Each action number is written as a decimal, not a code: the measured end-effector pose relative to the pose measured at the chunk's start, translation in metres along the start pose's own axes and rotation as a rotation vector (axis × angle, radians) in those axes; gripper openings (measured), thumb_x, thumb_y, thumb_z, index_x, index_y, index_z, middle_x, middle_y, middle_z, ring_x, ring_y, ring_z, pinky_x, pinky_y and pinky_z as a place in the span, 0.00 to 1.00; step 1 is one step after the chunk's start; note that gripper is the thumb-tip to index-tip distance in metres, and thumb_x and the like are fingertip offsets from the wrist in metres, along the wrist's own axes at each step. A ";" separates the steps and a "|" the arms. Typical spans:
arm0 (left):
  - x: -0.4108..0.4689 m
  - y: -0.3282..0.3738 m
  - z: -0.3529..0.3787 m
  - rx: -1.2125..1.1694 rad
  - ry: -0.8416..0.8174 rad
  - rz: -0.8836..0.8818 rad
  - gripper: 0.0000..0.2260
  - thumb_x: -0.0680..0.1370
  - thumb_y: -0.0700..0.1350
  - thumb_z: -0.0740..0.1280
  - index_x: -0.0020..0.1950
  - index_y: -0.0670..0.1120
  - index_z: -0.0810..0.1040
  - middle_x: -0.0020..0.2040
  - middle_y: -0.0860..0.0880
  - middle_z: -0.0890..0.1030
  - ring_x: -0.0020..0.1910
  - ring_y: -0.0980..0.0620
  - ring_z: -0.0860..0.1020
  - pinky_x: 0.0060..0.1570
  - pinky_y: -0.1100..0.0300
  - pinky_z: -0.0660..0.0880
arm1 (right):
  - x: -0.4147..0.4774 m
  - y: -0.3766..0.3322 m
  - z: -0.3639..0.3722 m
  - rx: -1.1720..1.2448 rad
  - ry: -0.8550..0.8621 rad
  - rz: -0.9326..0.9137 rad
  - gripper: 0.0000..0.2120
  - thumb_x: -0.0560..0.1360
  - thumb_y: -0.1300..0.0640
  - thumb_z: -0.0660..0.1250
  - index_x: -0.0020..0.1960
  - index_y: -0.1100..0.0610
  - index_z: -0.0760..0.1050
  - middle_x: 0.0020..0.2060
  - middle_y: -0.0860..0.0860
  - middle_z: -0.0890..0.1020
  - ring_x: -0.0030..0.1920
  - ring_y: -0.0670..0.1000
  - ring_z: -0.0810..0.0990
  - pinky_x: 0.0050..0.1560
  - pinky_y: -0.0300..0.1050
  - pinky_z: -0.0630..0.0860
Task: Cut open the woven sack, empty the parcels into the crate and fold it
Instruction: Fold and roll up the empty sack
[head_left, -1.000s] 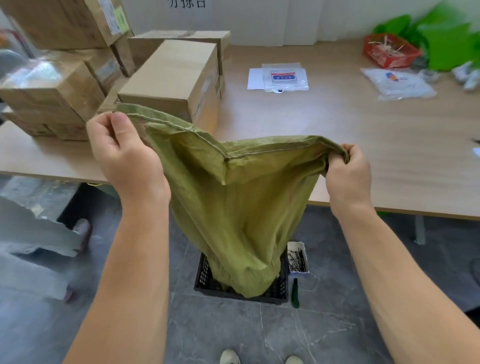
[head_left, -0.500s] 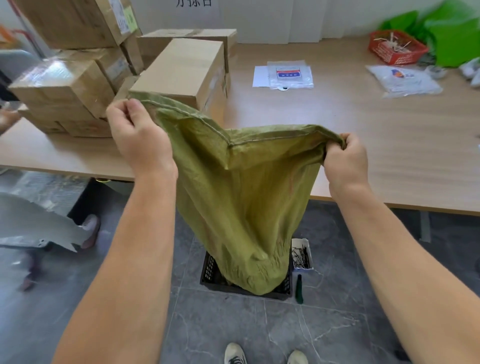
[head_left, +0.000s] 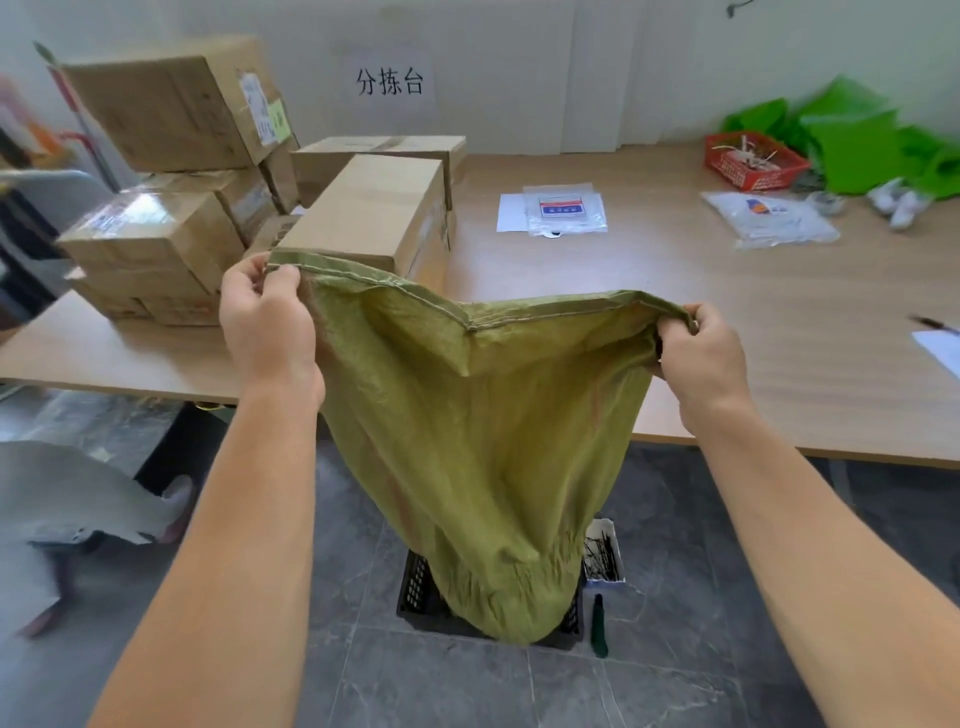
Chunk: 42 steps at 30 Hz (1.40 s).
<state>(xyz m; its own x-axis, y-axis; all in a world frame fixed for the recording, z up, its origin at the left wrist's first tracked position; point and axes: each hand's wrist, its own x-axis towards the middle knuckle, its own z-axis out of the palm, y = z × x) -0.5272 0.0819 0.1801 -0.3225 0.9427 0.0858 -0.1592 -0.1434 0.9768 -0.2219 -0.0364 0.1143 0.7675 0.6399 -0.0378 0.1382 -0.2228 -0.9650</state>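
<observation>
From the head view, you hold the green woven sack up in front of you by its stitched top edge, stretched between both hands. Your left grip is closed on the left corner, with the hem pinched between thumb and curled fingers. Your right grip is closed on the right corner, where the cloth is bunched inside the curled fingers. The hem sags and folds in the middle between the two hands.

The sack hangs down past the near edge of the surface, and its crumpled lower end reaches the black crate on the floor. It covers most of the crate's opening, so you cannot tell what lies inside the crate or whether anything is left in the sack.

Just right of the crate stands a small white box holding thin dark pieces, and a green-handled tool lies on the floor beside it.

On the surface, cardboard boxes are stacked at the left, behind your left hand. A clear plastic bag lies on a white sheet near the middle, and a white packet lies further right. A red basket and green bags sit at the far right corner. A paper sign with printed characters hangs on the wall behind.
</observation>
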 end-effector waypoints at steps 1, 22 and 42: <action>0.001 0.003 -0.001 0.010 -0.016 -0.019 0.08 0.73 0.44 0.63 0.50 0.51 0.78 0.50 0.48 0.81 0.51 0.50 0.80 0.56 0.56 0.78 | 0.001 -0.003 -0.004 -0.006 0.005 -0.002 0.06 0.73 0.50 0.60 0.44 0.48 0.75 0.44 0.52 0.81 0.50 0.58 0.82 0.51 0.61 0.81; -0.031 0.104 0.009 -0.069 0.031 0.196 0.10 0.75 0.46 0.61 0.38 0.55 0.79 0.37 0.55 0.76 0.42 0.52 0.73 0.49 0.56 0.72 | 0.015 -0.088 -0.103 0.006 0.184 -0.285 0.10 0.80 0.55 0.59 0.54 0.50 0.78 0.45 0.53 0.79 0.49 0.56 0.76 0.48 0.45 0.69; -0.049 0.181 0.030 -0.562 -0.261 0.188 0.13 0.76 0.43 0.62 0.32 0.51 0.78 0.34 0.52 0.75 0.37 0.51 0.74 0.44 0.55 0.71 | 0.006 -0.160 -0.128 1.040 -0.151 -0.227 0.12 0.82 0.56 0.59 0.51 0.43 0.80 0.47 0.51 0.81 0.50 0.54 0.77 0.42 0.50 0.78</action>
<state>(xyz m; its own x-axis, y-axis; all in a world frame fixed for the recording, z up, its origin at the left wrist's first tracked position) -0.5122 0.0183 0.3590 -0.1665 0.9180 0.3598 -0.6090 -0.3827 0.6948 -0.1588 -0.0912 0.3013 0.6960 0.6876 0.2067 -0.3875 0.6021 -0.6981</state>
